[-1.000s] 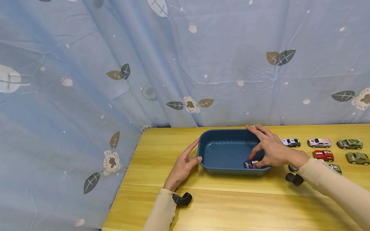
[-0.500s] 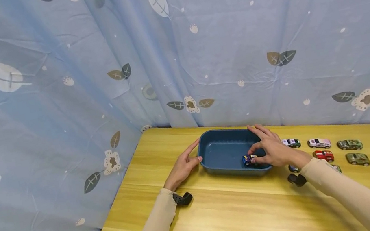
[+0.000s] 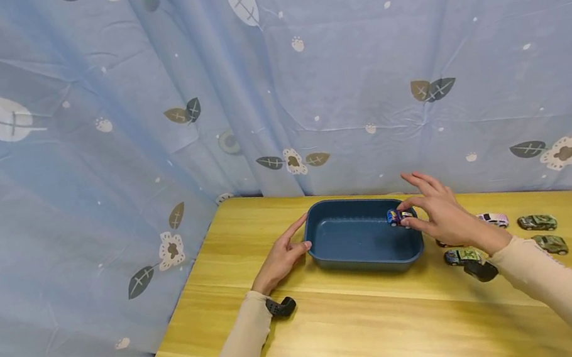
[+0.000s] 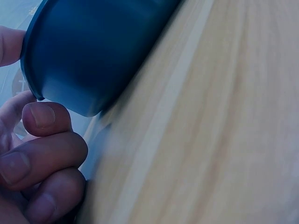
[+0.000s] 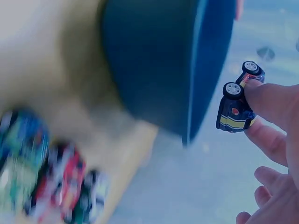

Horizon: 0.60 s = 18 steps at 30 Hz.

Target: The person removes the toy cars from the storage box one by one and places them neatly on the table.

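Note:
My right hand pinches a small blue-and-purple toy car between thumb and forefinger, its other fingers spread. In the head view the car overlaps the right end of a dark blue rectangular bin. The right wrist view shows the car tipped in the fingers, wheels showing, beside the bin's rim. At the bin's left end, my left hand touches the rim with thumb and outstretched forefinger. Its remaining fingers are bent below the rim in the left wrist view.
Several toy cars stand to the right of the bin: a green-yellow one, a pink-white one and two camouflage ones, one of them farther back. My right hand hides others. A blue patterned curtain hangs behind the wooden table.
My right hand has raised the toy car from the bin's floor near the front right and shifted right with it, up to the right rim. The left hand and bin have stayed put.

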Each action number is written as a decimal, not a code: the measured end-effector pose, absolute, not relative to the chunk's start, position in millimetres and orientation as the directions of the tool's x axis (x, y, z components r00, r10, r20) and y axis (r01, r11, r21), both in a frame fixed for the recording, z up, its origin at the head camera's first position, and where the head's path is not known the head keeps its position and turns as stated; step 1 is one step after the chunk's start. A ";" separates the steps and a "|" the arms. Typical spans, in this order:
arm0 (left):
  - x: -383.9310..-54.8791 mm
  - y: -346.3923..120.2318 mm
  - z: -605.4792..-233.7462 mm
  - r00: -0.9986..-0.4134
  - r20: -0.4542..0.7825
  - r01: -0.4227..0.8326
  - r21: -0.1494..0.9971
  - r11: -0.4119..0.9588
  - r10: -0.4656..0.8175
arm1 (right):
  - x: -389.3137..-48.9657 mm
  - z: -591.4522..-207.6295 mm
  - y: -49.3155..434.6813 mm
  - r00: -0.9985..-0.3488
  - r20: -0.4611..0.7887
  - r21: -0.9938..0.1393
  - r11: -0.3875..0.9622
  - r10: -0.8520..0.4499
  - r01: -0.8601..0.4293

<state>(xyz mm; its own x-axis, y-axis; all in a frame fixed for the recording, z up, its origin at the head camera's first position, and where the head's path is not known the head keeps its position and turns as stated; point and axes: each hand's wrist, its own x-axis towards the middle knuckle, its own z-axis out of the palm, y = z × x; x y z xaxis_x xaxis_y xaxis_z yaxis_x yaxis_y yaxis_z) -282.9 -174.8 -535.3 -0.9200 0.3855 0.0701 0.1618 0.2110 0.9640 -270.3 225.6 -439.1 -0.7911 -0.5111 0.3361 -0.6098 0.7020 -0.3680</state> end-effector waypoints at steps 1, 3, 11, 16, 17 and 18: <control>-282.8 -174.9 -535.5 -0.921 0.068 0.161 0.963 0.214 0.384 | -269.6 -436.7 232.7 -0.792 0.344 -0.366 0.704 -0.505 -0.608; -282.5 -174.9 -536.1 -0.922 0.064 0.158 0.963 0.220 0.382 | -267.3 -432.7 248.9 -0.797 0.350 -0.361 0.715 -0.491 -0.599; -283.9 -175.8 -536.4 -0.917 0.072 0.168 0.962 0.216 0.391 | -250.4 -434.0 326.3 -0.820 0.366 -0.252 0.801 -0.440 -0.542; -286.4 -174.9 -535.4 -0.914 0.080 0.175 0.962 0.209 0.397 | -233.9 -441.0 371.5 -0.827 0.364 -0.177 0.840 -0.429 -0.513; -286.6 -174.7 -535.4 -0.914 0.082 0.177 0.962 0.208 0.397 | -230.4 -443.0 379.9 -0.823 0.369 -0.167 0.840 -0.433 -0.517; -286.8 -174.6 -535.2 -0.914 0.081 0.176 0.962 0.207 0.398 | -226.8 -444.9 387.7 -0.817 0.375 -0.159 0.838 -0.438 -0.522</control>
